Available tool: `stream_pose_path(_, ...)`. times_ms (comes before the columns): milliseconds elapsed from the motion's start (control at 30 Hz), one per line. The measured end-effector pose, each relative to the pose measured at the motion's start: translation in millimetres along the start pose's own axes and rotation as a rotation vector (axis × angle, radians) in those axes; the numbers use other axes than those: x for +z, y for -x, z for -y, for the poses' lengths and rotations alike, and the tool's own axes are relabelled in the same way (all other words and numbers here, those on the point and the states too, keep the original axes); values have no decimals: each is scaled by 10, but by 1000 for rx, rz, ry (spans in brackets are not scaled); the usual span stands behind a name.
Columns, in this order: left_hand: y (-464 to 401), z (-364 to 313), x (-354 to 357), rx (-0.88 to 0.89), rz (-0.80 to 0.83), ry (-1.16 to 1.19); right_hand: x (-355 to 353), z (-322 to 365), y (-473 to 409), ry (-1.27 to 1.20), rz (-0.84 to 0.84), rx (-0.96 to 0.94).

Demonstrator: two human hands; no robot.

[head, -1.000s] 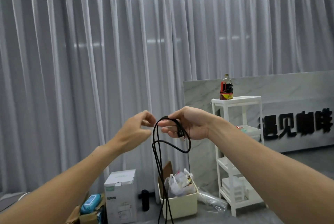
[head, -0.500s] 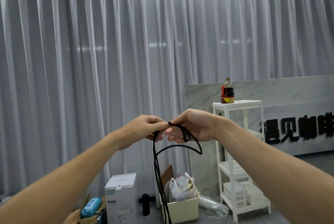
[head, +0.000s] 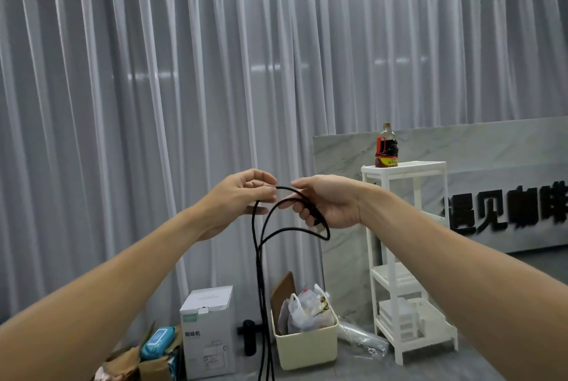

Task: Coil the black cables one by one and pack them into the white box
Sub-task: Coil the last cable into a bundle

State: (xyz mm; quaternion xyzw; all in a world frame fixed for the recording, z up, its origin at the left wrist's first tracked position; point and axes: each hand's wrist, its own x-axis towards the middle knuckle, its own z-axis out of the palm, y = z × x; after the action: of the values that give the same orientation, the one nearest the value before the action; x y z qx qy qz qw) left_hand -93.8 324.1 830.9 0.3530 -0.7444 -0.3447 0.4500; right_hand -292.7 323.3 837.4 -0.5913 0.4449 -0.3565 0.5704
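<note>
Up at chest height, in front of the grey curtain: both bare hands meet around one thin black cable (head: 261, 273).
Right hand (head: 325, 201): fingers curled round the gathered loops, with what looks like the plug end tucked under them; one loop bulges out below the palm.
Left hand (head: 242, 196): thumb and forefinger pinch the strand just beside the right fingertips, the other fingers loosely bent.
Cable's long axis: near vertical; from the hands two strands hang side by side straight down and run off the bottom edge, so the free length lies below both hands.
Nearer hand: the left, directly above the hanging strands; the right sits just to their right.
Judged next move: the left hand slides down the hanging run and lifts another turn across to the right hand.
Risk, as a judgement: the two strands hang touching and could twist together as a turn is drawn up.
White box: I cannot tell which it is; a white carton with a green label (head: 209, 331) stands on the floor, well below the hands.
Progress, judged: coiling only begun, nothing packed from this cable.
</note>
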Motion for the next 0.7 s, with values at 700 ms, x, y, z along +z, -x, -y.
stream_pose_path(700, -36, -25, 97, -106, -46, -182, 41, 250, 147, -211, -101, -277)
